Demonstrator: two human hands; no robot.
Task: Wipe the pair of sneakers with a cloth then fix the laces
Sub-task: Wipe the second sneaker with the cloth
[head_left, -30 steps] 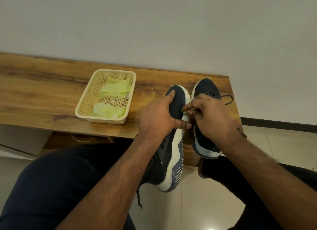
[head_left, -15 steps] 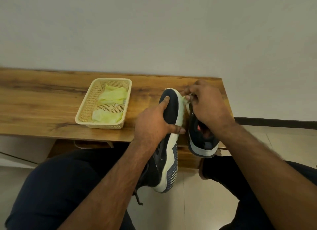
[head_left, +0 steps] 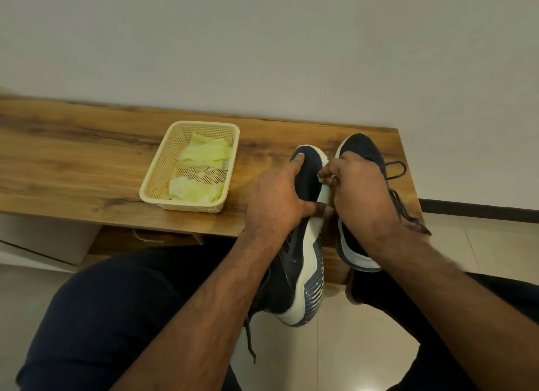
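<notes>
1. Head view, against the earlier frames: the right hand (head_left: 360, 192) has slid back down the white sole edge from the toe, where it was half a second ago, to about mid-forefoot. The left hand (head_left: 277, 204) has kept its grip and the basket (head_left: 151, 191) has not moved.
2. The left hand clasps the left sneaker (head_left: 303, 262), forefinger along the toe and thumb across the sole edge, tipping it on its side with the heel hanging off the table (head_left: 87, 163).
3. The right hand's fingers are curled, pinching a pale green cloth (head_left: 320, 179) against that edge.
4. The right sneaker (head_left: 357, 147) lies on the table behind the right hand, its laces (head_left: 396, 169) loose.
5. More green cloths (head_left: 204, 154) lie in the basket.
6. Judged step: wiping the first sneaker's sole rim. The next move likely calls for firm strokes along the rim, then turning the sneaker to reach its other side; the laces are not yet fixed.
</notes>
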